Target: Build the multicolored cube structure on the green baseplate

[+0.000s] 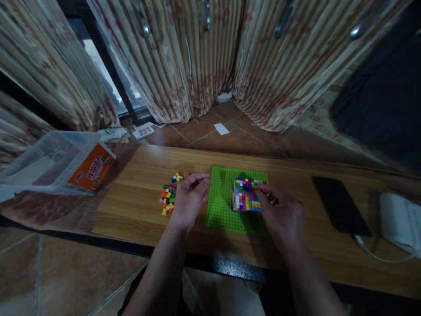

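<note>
A block built of many-coloured toy bricks (243,197) stands on a green studded baseplate (219,206), with a dark gap in its top. My right hand (284,213) is closed at the block's right side. Its thumb and fingertips meet over the top and hide that part; whatever they pinch is too small to make out. Left of the baseplate, my left hand (190,197) hovers with thumb and fingers drawn together. Anything between those fingertips cannot be made out. Loose small bricks (169,195) lie beside and partly behind the left hand.
All this rests on a low wooden table (141,188). A black phone (342,206) with a white cable and a white case (399,219) lie at the right. Left stands a clear plastic bin (55,162) with an orange label. Curtains (210,66) hang beyond.
</note>
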Demonstrator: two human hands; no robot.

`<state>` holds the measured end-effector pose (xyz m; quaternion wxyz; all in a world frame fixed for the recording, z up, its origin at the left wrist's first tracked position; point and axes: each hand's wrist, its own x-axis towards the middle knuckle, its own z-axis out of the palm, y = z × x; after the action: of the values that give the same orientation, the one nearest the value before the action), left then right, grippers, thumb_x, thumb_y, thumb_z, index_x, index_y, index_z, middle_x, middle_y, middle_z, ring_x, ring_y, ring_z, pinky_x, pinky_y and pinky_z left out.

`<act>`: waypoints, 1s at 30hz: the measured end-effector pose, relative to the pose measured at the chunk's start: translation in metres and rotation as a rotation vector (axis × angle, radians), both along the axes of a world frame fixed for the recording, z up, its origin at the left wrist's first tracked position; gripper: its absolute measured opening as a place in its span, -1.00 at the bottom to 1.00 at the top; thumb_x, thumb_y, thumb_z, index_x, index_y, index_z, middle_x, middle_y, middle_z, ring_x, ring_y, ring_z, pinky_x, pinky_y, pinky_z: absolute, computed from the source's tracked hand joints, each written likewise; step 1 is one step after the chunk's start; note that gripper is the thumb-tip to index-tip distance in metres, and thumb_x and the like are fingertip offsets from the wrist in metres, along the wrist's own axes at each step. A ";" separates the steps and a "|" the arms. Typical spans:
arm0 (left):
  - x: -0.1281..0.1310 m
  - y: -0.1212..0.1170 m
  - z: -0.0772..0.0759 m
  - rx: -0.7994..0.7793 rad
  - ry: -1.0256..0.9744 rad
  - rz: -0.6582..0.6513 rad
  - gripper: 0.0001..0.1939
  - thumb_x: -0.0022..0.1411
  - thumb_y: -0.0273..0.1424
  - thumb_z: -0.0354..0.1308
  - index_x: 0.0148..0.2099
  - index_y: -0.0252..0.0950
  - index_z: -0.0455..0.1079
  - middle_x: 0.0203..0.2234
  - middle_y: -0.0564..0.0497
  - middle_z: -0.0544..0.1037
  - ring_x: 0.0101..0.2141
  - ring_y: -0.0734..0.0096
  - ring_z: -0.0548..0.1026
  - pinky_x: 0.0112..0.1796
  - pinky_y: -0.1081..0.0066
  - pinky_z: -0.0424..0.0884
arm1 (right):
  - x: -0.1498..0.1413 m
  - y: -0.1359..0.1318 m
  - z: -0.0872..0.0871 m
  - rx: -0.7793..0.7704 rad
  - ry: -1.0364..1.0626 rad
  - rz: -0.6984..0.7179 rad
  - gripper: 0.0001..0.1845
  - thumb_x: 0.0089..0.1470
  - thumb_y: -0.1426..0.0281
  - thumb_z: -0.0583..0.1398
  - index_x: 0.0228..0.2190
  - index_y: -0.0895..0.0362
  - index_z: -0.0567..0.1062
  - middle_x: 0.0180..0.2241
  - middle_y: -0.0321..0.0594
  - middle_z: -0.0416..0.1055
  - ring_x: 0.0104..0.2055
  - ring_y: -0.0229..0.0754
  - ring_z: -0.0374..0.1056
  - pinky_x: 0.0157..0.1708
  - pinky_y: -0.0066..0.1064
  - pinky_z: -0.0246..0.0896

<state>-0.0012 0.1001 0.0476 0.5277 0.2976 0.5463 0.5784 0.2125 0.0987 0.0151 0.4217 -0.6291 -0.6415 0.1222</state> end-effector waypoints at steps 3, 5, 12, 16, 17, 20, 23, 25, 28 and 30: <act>0.000 0.000 0.001 0.003 0.009 0.009 -0.78 -0.05 -0.36 0.35 -0.30 -0.33 0.55 -0.54 0.10 0.48 -0.56 0.59 0.33 -0.55 0.55 0.22 | -0.001 0.000 -0.001 0.007 0.002 -0.012 -0.76 0.13 0.22 0.20 -0.30 0.07 0.62 -0.26 -0.16 0.61 -0.33 -0.11 0.45 -0.23 -0.21 0.37; 0.000 -0.001 0.001 -0.002 0.008 0.017 -0.79 -0.05 -0.37 0.35 -0.30 -0.33 0.55 -0.54 0.09 0.49 -0.55 0.59 0.34 -0.54 0.55 0.24 | -0.002 -0.001 0.000 0.005 -0.002 -0.028 -0.75 0.13 0.21 0.21 -0.29 0.08 0.63 -0.25 -0.15 0.61 -0.34 -0.10 0.46 -0.22 -0.20 0.38; 0.001 -0.001 -0.001 -0.005 0.008 0.006 -0.82 -0.02 -0.37 0.34 -0.31 -0.31 0.55 -0.52 0.09 0.50 -0.54 0.58 0.35 -0.50 0.53 0.27 | 0.000 -0.003 0.001 0.005 0.005 -0.039 -0.68 0.13 0.15 0.21 -0.24 0.08 0.64 -0.28 -0.13 0.61 -0.37 -0.10 0.46 -0.25 -0.21 0.39; 0.001 -0.001 -0.001 0.008 0.018 0.001 -0.86 -0.01 -0.41 0.31 -0.32 -0.32 0.55 -0.51 0.07 0.51 -0.52 0.57 0.37 -0.47 0.53 0.29 | 0.001 -0.003 0.005 -0.021 0.031 -0.066 -0.65 0.14 0.14 0.20 -0.26 0.11 0.64 -0.35 -0.13 0.60 -0.42 -0.13 0.43 -0.34 -0.28 0.34; 0.001 -0.001 -0.001 0.011 0.019 -0.001 -0.87 0.00 -0.41 0.31 -0.33 -0.32 0.55 -0.51 0.07 0.51 -0.52 0.57 0.37 -0.47 0.53 0.30 | 0.002 -0.003 0.006 -0.028 0.042 -0.084 -0.65 0.14 0.14 0.19 -0.27 0.12 0.64 -0.36 -0.12 0.59 -0.44 -0.14 0.42 -0.37 -0.30 0.32; 0.000 -0.001 -0.001 0.011 0.024 -0.006 -0.87 0.00 -0.41 0.31 -0.32 -0.31 0.55 -0.52 0.08 0.50 -0.52 0.56 0.36 -0.47 0.52 0.29 | 0.005 -0.001 0.007 -0.040 0.056 -0.151 -0.61 0.14 0.10 0.18 -0.28 0.15 0.64 -0.36 -0.11 0.56 -0.44 -0.15 0.39 -0.39 -0.30 0.29; -0.001 -0.001 -0.001 0.008 0.025 -0.007 -0.86 0.00 -0.39 0.31 -0.32 -0.31 0.55 -0.52 0.08 0.50 -0.52 0.55 0.37 -0.47 0.52 0.30 | 0.008 0.003 0.003 -0.056 0.050 -0.195 -0.52 0.12 0.04 0.18 -0.17 0.17 0.61 -0.22 -0.01 0.54 -0.27 -0.04 0.43 -0.27 -0.20 0.31; -0.001 -0.002 0.000 0.010 0.023 -0.005 -0.86 0.00 -0.39 0.31 -0.32 -0.31 0.55 -0.51 0.08 0.51 -0.52 0.55 0.37 -0.46 0.52 0.30 | 0.008 0.007 -0.002 -0.092 0.069 -0.194 -0.43 0.11 0.00 0.18 -0.08 0.20 0.57 -0.11 0.06 0.50 -0.12 0.04 0.42 -0.17 -0.13 0.31; -0.001 -0.002 0.001 0.018 0.023 -0.001 -0.87 0.00 -0.41 0.31 -0.33 -0.31 0.55 -0.51 0.07 0.52 -0.51 0.56 0.37 -0.45 0.52 0.30 | 0.006 0.012 -0.010 -0.161 0.133 -0.154 -0.34 0.09 -0.05 0.17 0.00 0.21 0.52 -0.05 0.10 0.49 -0.07 0.06 0.43 -0.12 -0.10 0.31; -0.001 -0.002 0.001 0.021 0.026 -0.003 -0.87 0.00 -0.41 0.30 -0.33 -0.31 0.55 -0.51 0.08 0.52 -0.51 0.56 0.37 -0.45 0.52 0.30 | 0.004 0.015 -0.012 -0.202 0.161 -0.136 -0.32 0.08 -0.08 0.16 -0.01 0.21 0.52 -0.06 0.10 0.51 -0.13 0.05 0.45 -0.14 -0.10 0.32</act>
<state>-0.0018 0.0978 0.0486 0.5183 0.3116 0.5463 0.5794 0.2167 0.1133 0.0033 0.4135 -0.6984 -0.5462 0.2073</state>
